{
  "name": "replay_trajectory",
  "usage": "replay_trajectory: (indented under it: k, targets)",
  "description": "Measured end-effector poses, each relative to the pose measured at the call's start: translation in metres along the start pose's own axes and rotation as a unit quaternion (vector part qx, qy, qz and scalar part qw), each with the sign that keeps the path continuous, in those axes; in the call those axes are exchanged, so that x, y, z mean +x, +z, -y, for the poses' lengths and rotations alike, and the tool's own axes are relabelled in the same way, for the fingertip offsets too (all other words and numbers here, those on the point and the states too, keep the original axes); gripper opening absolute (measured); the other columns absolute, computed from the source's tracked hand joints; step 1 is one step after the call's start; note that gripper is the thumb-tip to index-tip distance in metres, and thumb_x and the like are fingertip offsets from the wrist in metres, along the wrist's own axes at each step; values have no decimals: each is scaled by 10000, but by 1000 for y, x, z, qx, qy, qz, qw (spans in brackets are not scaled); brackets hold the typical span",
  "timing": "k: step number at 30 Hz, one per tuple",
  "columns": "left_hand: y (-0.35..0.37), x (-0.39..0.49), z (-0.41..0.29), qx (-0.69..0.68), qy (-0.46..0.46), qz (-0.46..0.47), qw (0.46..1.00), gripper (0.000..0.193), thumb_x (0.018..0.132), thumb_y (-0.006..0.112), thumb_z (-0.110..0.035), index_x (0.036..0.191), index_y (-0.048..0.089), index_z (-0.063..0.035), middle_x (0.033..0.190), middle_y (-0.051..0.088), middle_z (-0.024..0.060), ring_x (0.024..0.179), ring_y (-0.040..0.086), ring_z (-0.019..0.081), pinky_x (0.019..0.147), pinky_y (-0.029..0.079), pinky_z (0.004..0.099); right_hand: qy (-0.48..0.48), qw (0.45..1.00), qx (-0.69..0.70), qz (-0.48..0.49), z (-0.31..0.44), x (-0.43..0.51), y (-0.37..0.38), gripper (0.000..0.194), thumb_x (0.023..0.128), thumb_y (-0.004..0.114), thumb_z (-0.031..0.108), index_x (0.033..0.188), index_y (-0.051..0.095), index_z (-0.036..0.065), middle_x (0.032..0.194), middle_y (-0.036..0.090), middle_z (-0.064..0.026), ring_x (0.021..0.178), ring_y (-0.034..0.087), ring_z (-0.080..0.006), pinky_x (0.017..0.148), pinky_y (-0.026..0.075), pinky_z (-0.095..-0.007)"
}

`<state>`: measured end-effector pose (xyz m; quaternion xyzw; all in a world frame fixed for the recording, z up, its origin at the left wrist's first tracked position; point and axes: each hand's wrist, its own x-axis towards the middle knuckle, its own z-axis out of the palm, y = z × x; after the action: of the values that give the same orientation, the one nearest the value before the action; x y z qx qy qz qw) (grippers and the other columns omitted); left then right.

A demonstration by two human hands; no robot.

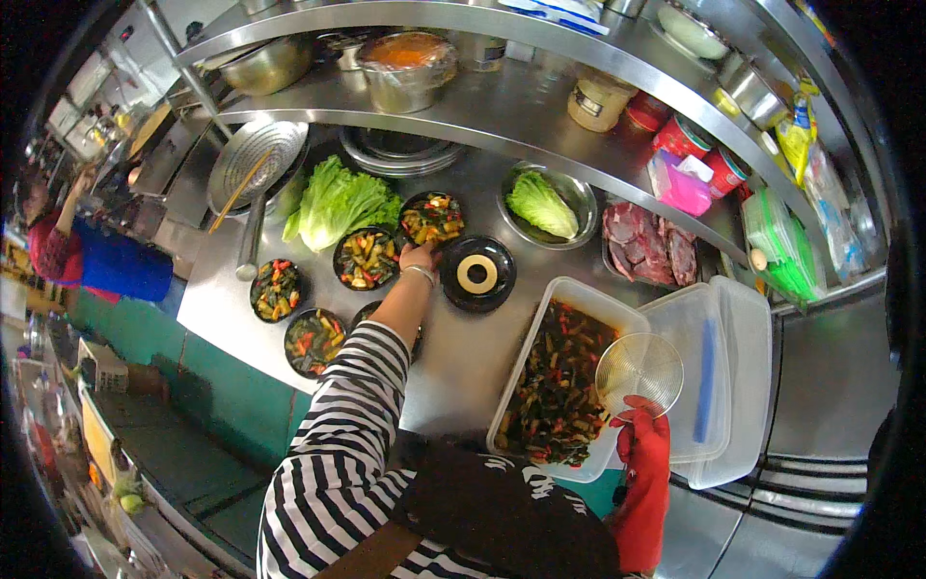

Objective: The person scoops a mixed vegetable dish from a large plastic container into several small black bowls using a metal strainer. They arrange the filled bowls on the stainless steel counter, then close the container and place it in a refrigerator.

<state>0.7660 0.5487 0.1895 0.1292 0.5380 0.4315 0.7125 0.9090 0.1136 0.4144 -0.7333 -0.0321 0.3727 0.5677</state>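
Observation:
My bare left hand (419, 259) touches the near rim of a black bowl of pickled vegetables (434, 218); whether its fingers grip the rim is hard to tell. Just to its right is a black bowl stack (477, 295) with a pale ring inside. Several more filled black bowls (366, 258) stand to the left, one partly under my arm. My right hand (640, 427), in a red rubber glove, holds a round wire skimmer (639, 375) over the right edge of a plastic tub (522, 347) of dark pickled vegetables with red chillies.
Leaf lettuce (336, 205), a large perforated ladle (253, 163) and a steel bowl with lettuce (546, 206) sit further back. Raw meat (644, 242) lies in a tray at right. Plastic lids (745, 391) adjoin the tub. A steel shelf (506, 94) overhangs the table. Another person (58, 250) is far left.

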Motion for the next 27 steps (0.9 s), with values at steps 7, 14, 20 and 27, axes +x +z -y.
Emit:
replay_trajectory:
  k: [7, 14, 20, 27]
  targets:
    - [-39, -46, 20, 179, 126, 54, 974, 479, 801, 605, -85, 1249, 461, 3, 1147, 560, 177, 996, 552, 266, 838, 450, 338, -23, 999, -26, 37, -7, 9, 2, 206, 938, 420, 144, 1093, 530, 64, 736, 616, -151, 353, 352, -94, 320, 252, -239]
    - [-104, -214, 57, 432, 304, 180, 830, 577, 896, 571, -133, 1408, 319, -43, 1443, 344, 161, 1318, 351, 258, 1041, 324, 352, -80, 974, -209, 20, -3, 18, 4, 201, 941, 405, 112, 1119, 464, 40, 760, 592, -98, 443, 427, -101, 397, 336, -246]
    - [-155, -266, 90, 442, 178, 308, 823, 647, 931, 506, -346, 1418, 261, 3, 1437, 326, 225, 1347, 307, 313, 1088, 261, 366, -215, 813, -540, -37, 1, 80, -4, 351, 902, 430, 148, 1216, 475, -2, 1149, 561, -267, 1094, 527, -422, 916, 432, -442]
    - [-145, -293, 126, 443, 101, 368, 811, 666, 967, 439, -360, 1437, 161, 22, 1462, 253, 239, 1374, 240, 314, 1103, 217, 356, -418, 569, -705, -68, -55, 179, 43, 219, 849, 492, 169, 1027, 545, 54, 884, 629, -181, 797, 639, -342, 712, 506, -487]
